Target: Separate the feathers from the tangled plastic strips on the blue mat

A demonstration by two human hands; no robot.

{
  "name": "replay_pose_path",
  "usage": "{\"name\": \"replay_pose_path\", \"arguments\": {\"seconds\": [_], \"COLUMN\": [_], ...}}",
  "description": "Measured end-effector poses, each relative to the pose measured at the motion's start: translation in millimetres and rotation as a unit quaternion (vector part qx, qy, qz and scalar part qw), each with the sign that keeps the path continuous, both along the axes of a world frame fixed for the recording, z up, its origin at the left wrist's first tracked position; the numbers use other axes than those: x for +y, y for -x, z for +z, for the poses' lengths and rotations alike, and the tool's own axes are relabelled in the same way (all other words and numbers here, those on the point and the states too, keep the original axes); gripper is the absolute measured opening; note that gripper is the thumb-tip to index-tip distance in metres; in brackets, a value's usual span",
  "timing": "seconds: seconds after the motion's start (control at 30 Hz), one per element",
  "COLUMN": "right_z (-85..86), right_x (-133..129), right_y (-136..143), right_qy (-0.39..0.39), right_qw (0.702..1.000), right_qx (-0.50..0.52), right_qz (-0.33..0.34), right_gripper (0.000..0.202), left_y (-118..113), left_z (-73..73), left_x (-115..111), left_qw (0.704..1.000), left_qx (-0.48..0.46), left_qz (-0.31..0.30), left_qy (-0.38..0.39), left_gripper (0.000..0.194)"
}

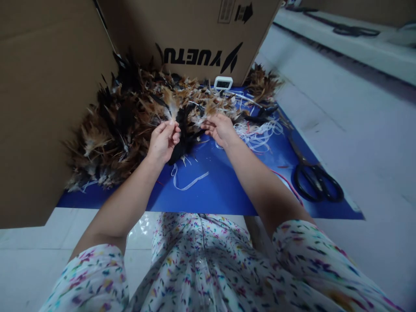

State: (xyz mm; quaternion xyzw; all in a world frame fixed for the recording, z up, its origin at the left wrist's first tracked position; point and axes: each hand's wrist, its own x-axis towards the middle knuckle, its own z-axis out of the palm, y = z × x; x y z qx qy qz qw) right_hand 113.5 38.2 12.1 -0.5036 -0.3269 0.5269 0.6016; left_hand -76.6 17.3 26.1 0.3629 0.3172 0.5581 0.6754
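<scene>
Left hand [165, 138] pinches feathers [172, 106] at their near end, tips fanning away; right hand [219, 129], half-curled at the pile [133, 104], hold unclear

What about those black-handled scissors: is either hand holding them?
No, the black-handled scissors lie on the blue tabletop to the right, apart from both the left hand and the right hand.

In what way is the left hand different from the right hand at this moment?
The left hand pinches a pale feather tuft; what the right hand holds, if anything, is unclear. The left hand points away and toward the right, while the right hand points toward the left. Both are bare and above the blue tabletop.
</scene>
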Motion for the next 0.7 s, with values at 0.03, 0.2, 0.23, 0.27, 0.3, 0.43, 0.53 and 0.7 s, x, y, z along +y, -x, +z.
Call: {"name": "replay_pose_path", "arguments": {"seconds": [0.03,0.2,0.23,0.27,0.3,0.43,0.53,0.7], "right_z": [2.1,9.4,9.7,9.4,8.7,2.1,0.1,17.3], "right_x": [-1,-6,-7,-8,-8,-4,-5,-34], "right_y": [1,20,25,31,37,52,51,57], "right_qy": [0.001,0.0,-0.003,-0.006,-0.008,-0.02,-0.116,-0.33], "right_qw": [1.0,0.998,0.998,0.998,0.998,0.983,0.944,0.809], "right_qx": [0.018,0.06,0.049,0.033,0.012,-0.122,-0.295,-0.484], "right_qz": [0.0,0.031,0.041,0.052,0.065,0.137,0.091,-0.05], "right_gripper": [0.013,0.011,0.012,0.015,0.018,0.013,0.008,0.019], "left_y": [0,1,1,1,2,3,3,1], "left_z": [0.4,2.5,2.8,3.1,3.4,3.4,1.4,-11.5], "left_x": [0,-1,-1,-1,-1,2,4,10], "left_qw": [1.0,1.0,1.0,1.0,1.0,1.0,1.0,0.998], "left_qx": [0.0,-0.004,-0.006,-0.009,-0.014,-0.019,-0.01,0.035], "left_qz": [0.001,-0.004,-0.004,-0.004,-0.004,0.0,0.012,0.032], "left_qy": [0.001,-0.003,-0.005,-0.007,-0.01,-0.016,-0.017,-0.049], "left_gripper": [0.019,0.019,0.019,0.019,0.019,0.019,0.019,0.019]}}
